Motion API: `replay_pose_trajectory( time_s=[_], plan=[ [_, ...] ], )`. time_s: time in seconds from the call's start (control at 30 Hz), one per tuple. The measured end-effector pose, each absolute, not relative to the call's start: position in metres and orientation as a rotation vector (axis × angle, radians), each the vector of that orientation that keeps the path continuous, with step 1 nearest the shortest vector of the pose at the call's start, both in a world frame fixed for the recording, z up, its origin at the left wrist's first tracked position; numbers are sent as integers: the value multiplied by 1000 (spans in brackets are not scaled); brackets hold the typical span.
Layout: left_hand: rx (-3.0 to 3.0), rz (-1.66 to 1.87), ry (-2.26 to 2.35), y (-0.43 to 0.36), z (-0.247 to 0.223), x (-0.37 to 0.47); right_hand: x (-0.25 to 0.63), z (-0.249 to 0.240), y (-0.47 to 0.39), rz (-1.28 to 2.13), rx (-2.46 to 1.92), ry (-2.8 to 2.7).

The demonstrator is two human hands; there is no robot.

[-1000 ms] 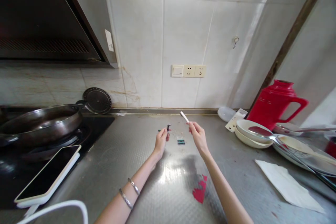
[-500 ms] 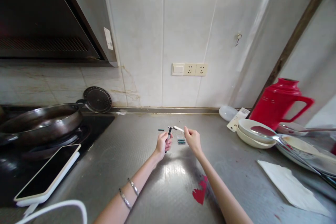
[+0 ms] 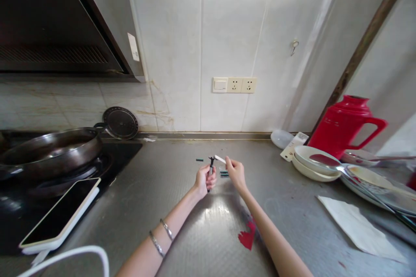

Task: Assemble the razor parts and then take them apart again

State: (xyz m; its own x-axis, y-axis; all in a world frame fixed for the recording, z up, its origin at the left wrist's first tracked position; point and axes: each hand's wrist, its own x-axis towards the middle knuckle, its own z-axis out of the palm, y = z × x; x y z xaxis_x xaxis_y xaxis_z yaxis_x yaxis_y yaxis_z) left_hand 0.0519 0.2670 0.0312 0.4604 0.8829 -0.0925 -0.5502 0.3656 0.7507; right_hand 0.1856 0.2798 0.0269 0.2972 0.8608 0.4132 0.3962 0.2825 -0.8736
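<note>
Closed around the dark handle of a razor is my left hand; the razor stands upright with its small forked head at the top. My right hand pinches a slim white brush-like stick, whose far tip is at the razor's head. Whether the two touch I cannot tell. Under and beside my hands, small dark green strips lie on the counter in what looks like a clear case. One more dark strip rests alone to the left of the razor.
A pan sits on the cooktop at left, with a phone and white cable nearer me. On the right are a red thermos, stacked bowls, plates and a paper napkin. A red patch marks the counter.
My left hand has shifted slightly right with the razor, now more upright. My right hand has moved slightly left with the white stick, bringing it closer to the razor's head.
</note>
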Motion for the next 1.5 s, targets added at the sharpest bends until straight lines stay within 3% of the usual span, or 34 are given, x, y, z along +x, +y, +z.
replay_pose_trajectory(
  time_s=[0.5, 1.07, 1.5],
  plan=[
    [586, 665, 188, 269, 36, 42, 183, 22, 281, 483, -1311, -1277],
    [748, 836, 341, 271, 40, 41, 193, 12, 282, 516, -1397, -1292],
    [1234, 1098, 821, 272, 35, 50, 160, 74, 215, 1475, -830, -873]
  ],
)
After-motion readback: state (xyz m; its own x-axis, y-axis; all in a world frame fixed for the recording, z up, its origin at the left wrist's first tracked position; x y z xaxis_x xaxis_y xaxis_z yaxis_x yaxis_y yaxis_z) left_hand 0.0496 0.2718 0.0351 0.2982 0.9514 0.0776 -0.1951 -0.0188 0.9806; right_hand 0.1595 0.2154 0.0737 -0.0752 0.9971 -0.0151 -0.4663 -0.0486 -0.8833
